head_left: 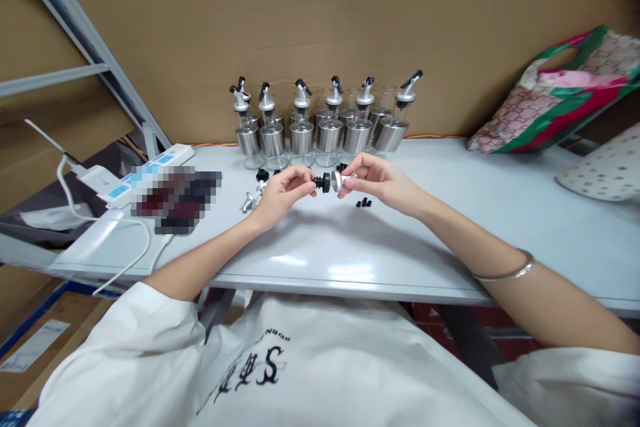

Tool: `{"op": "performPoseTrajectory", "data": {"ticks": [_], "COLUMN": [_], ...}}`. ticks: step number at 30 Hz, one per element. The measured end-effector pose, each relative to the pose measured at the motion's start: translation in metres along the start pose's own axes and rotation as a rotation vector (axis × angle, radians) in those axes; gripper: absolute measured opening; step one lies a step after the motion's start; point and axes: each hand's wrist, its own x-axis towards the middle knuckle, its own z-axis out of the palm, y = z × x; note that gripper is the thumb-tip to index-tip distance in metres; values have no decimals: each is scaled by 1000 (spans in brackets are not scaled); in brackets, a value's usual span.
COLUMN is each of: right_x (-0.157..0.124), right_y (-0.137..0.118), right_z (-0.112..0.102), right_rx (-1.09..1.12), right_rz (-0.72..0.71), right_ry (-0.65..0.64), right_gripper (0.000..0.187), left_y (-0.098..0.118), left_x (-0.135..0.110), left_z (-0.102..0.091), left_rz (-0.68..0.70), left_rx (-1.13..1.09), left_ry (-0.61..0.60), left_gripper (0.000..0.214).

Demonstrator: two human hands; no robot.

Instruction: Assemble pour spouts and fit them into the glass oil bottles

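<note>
A pale grey table [450, 227] stands before a cardboard wall [280, 20]. From the left: a metal rack [55, 78], then one white power strip [173, 156] on the table. Towards the middle, the left hand [285, 195] has thumb and fingertips pinched on one black stopper [326, 182], held above the table. Beyond, six bottles [302, 139] with pouring spouts form the front row; those behind are too hidden to count. Right of the stopper, the right hand's [377, 180] fingers clamp one silver pourer top [337, 181], its base facing the stopper; whether they touch is unclear. At far right leans one patterned bag [530, 110].
</note>
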Motion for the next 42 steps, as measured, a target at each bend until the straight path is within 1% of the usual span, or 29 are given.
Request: {"op": "performPoseTrajectory", "data": {"ticks": [3,6,11,14,17,21,25,34,39,42], "right_x": [0,0,1,1,1,1,0,0,0,-1], "right_y": [0,0,1,1,2,1,-1,-1,0,-2], "right_z": [1,1,-3,-5,-5,-5,-4,-4,-2,-1], "right_rx": [24,47,16,-14,-33,-27,-15,-17,-54,-60], "right_rz": [-10,-15,-38,-44,-43,-11,17,-22,-31,-19], "right_ry": [2,-15,-46,-82,-114,-122,-126,-144,-110,-112], "right_gripper": [36,37,34,32,31,34,36,33,34,34], "left_y": [1,2,1,-2,-3,-4,-6,-7,-7,-8], "left_x": [-1,-3,-4,-5,-5,-6,-7,-6,-7,-8], "left_z": [2,4,4,4,3,3,4,3,4,5], "left_rz": [-1,-8,-37,-53,-63,-52,-69,-84,-100,-92], "left_rx": [-19,-48,-41,-14,7,3,-7,-31,-57,-47], "left_ry": [0,-25,-93,-112,-117,-113,-107,-104,-112,-124], "left_gripper": [36,36,35,30,29,33,36,36,36,37]}}
